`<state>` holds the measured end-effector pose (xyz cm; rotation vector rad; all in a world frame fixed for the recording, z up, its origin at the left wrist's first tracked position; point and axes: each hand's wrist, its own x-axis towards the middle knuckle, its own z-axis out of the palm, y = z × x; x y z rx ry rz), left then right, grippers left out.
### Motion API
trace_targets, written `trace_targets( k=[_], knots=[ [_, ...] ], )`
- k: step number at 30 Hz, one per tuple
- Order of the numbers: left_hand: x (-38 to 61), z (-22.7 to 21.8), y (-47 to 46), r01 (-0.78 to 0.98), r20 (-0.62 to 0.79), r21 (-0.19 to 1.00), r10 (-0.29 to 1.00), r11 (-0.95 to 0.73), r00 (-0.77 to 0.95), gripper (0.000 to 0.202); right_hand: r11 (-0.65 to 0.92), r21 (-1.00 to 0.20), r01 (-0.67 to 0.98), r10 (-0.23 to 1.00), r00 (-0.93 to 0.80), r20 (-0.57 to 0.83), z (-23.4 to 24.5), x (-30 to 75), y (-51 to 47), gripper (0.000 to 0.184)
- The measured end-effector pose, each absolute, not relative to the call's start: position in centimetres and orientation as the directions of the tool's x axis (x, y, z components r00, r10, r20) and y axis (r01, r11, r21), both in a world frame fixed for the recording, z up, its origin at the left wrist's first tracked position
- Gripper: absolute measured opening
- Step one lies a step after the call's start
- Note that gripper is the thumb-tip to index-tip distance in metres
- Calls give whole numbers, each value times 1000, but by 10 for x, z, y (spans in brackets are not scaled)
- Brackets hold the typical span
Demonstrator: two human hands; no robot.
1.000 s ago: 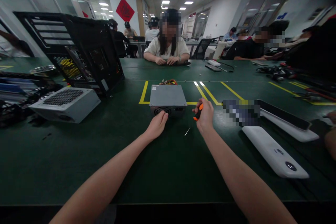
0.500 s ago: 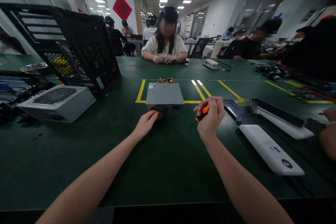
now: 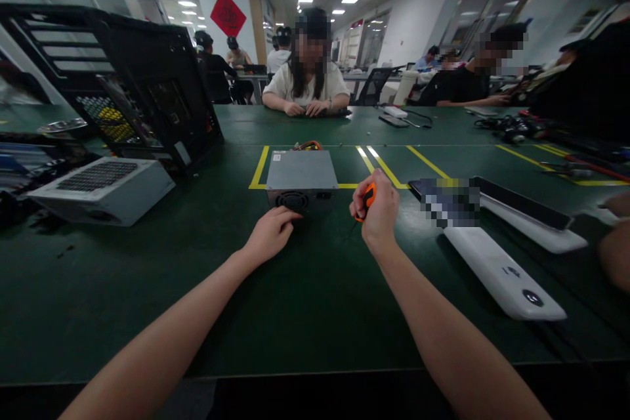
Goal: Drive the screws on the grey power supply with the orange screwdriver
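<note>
A grey computer power supply (image 3: 302,169) rests on the green table in front of me, its fan and socket side facing me and a bundle of cables behind it. My left hand (image 3: 270,233) lies at the lower front edge of it, fingers stretched out beneath the fan and thumb apart; whether the fingertips touch the metal I cannot tell. To the right of the power supply, my right hand (image 3: 378,210) is closed around the orange and black handle of a screwdriver (image 3: 368,200). The screwdriver's thin shaft points down and to the left, above the table.
A black computer case (image 3: 162,95) stands at the left, with a second power supply (image 3: 101,187) before it. Phones and white power banks (image 3: 506,275) lie at the right. Across the table sits a person (image 3: 310,79); another person's hand (image 3: 615,243) shows at the right edge.
My right hand has moved left and slightly down with the screwdriver, towards the power supply. My left fingers have shifted from the fan face to its lower edge and straightened. The view has tilted slightly.
</note>
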<state>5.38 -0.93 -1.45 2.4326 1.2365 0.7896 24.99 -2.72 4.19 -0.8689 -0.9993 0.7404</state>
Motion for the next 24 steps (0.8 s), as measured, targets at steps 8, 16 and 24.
trace_targets(
  k=[8,16,24],
  knots=[
    [31,-14,-5,606,157,608,826,-513,542,30,479,-870,-115,839,352,415,42,250,-26,41],
    [36,-15,-6,602,180,570,800,-559,572,19,495,-860,-127,835,344,429,41,248,-27,41],
    [46,-14,-11,610,185,589,823,-530,537,13,501,-865,-35,831,297,469,43,238,-35,40]
  ],
)
